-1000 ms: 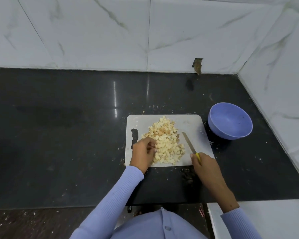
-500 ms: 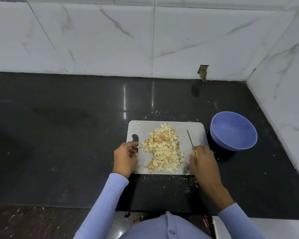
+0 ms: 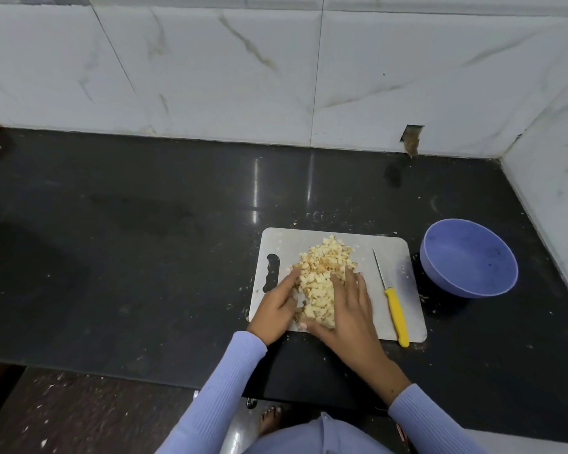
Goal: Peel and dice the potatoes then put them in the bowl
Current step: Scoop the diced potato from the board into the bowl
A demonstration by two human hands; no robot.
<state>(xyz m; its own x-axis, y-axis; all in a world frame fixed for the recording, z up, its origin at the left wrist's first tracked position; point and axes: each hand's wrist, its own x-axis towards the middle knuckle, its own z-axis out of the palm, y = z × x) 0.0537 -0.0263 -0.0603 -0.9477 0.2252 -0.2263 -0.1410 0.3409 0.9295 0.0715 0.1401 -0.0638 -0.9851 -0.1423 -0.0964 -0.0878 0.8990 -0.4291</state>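
A heap of diced potato (image 3: 323,273) lies on the white cutting board (image 3: 391,257) on the black counter. My left hand (image 3: 277,308) presses against the heap's left side with straight fingers. My right hand (image 3: 350,306) presses against its right side, fingers flat and spread. Between them the near part of the heap is cupped. A knife with a yellow handle (image 3: 394,306) lies on the board to the right of my right hand, blade pointing away. The purple bowl (image 3: 469,257) stands on the counter just right of the board, with nothing in it.
Potato scraps dot the black counter (image 3: 145,257) around the board. Marble-tiled walls close off the back and the right side. The counter's front edge runs just below the board. A bare foot shows on the floor below.
My right hand has let go of the knife, which now lies on the board. Both hands have moved in onto the sides of the potato heap.
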